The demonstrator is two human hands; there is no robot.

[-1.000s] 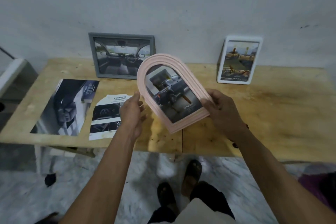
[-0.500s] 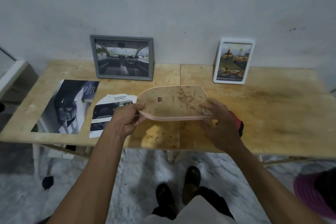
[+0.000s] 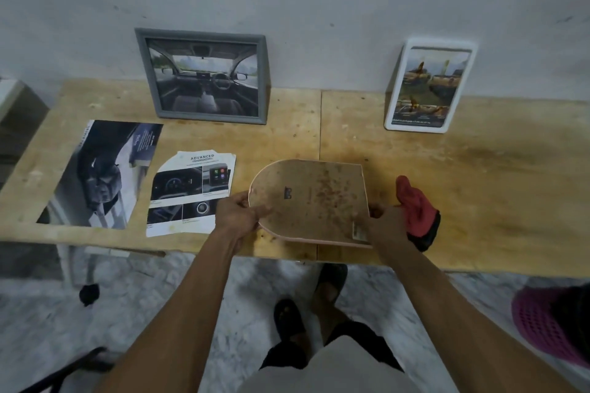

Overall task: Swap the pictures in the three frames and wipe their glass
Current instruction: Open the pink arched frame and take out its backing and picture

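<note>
The pink arched frame (image 3: 311, 201) lies face down near the table's front edge, its stained brown backing board up. My left hand (image 3: 238, 215) pinches its rounded left end. My right hand (image 3: 384, 222) grips its straight right end at the front corner. A grey frame (image 3: 204, 76) with a car-interior picture leans on the wall at the back left. A white frame (image 3: 429, 86) with a yellow-vehicle picture leans at the back right. Two loose pictures lie on the left: a large dark one (image 3: 102, 174) and a smaller arched one (image 3: 191, 195). A red cloth (image 3: 416, 212) lies just right of my right hand.
The wooden table (image 3: 479, 185) stands against a white wall. Bare wood shows to the right of the cloth. A pink basket (image 3: 549, 325) sits on the floor at the right. My feet are under the table's front edge.
The pink frame was held upright with its picture facing me. It has been turned over and lowered face down toward the table. Both hands stayed on its ends.
</note>
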